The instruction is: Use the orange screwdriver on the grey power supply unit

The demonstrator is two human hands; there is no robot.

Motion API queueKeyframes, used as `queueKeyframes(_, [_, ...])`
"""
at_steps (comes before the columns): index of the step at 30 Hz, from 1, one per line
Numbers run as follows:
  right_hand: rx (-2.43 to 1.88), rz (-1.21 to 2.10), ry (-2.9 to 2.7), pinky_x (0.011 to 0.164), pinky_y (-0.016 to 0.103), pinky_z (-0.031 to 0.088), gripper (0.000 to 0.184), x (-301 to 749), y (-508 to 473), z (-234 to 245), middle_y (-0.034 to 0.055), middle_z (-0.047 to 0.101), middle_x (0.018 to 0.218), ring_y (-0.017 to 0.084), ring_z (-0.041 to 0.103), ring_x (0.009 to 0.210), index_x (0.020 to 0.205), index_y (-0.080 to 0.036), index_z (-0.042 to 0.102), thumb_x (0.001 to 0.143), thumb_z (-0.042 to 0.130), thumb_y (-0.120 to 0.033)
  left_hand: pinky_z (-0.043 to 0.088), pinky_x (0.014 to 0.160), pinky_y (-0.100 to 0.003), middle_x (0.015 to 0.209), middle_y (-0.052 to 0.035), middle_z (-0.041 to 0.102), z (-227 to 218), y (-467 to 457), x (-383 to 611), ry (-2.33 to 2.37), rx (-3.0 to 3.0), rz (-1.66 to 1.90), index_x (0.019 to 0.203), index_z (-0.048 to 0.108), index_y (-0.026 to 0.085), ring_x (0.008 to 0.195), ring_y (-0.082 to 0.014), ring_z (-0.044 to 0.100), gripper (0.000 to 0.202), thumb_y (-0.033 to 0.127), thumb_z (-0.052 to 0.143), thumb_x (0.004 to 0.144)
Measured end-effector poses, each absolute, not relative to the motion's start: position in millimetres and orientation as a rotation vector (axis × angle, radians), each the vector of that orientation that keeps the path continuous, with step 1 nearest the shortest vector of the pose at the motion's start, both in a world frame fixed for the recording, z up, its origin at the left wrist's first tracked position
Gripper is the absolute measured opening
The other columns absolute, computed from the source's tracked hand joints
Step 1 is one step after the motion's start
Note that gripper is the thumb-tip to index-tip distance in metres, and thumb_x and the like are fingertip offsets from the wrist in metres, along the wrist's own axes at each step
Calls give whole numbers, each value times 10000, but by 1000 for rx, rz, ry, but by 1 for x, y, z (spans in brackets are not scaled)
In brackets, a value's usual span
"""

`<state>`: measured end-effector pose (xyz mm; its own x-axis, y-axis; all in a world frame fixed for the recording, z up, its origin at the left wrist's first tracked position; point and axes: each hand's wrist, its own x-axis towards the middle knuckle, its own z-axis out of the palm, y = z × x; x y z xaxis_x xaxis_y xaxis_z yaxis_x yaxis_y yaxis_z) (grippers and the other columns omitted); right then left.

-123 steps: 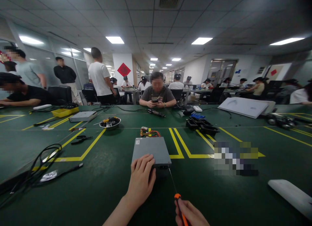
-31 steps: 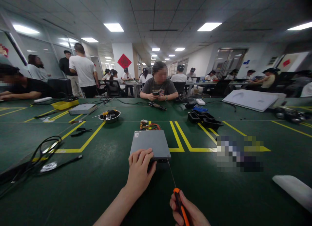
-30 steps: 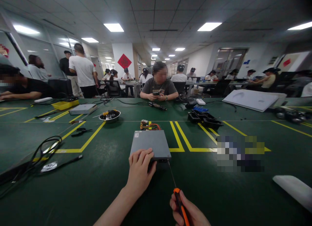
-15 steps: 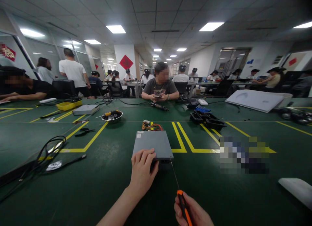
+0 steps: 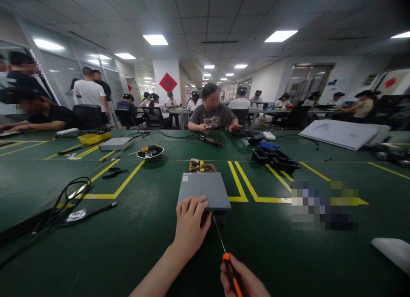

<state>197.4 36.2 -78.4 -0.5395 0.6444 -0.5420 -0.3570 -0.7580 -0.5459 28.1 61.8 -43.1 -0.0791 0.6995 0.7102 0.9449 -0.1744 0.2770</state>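
Left hand rests flat, fingers uncurled, on the near edge of the grey box at 12 o'clock on the bench, right hand wrapped round the screwdriver at 5 o'clock; box looks stiff and lightish, so I'd grab its sides.

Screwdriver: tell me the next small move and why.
Probably ease the screwdriver tip forward into the near face of the grey box. The right hand grips its handle, the shaft aims at that face beside the left hand, which rests on the box's near edge; contact is unclear.
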Motion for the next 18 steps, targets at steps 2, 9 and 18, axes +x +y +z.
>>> queueKeyframes(2, [-1046,2274,-501,341,141,285,282,194,36,-76,-7,559,504,39,410,349,717,-129,625,692,720,-394,330,896,-413,1103,-22,617,-42,61,29,-1778,-1886,-1115,997,567,231,1044,-243,466,188,193,567,813])
queueKeyframes(9, [-956,2328,-541,331,110,289,402,191,37,-61,-2,578,499,17,418,350,679,-97,660,573,786,-465,335,891,-411,1109,-35,614,-42,61,28,-1773,-1886,-1097,999,575,232,1050,-254,468,182,209,557,819])
queueKeyframes(18, [-974,2246,-582,324,124,257,376,192,36,-68,2,593,563,27,417,380,703,-140,645,585,781,-470,336,885,-414,1107,-39,613,-42,61,28,-1765,-1890,-1106,993,581,228,1042,-250,469,182,207,568,813])
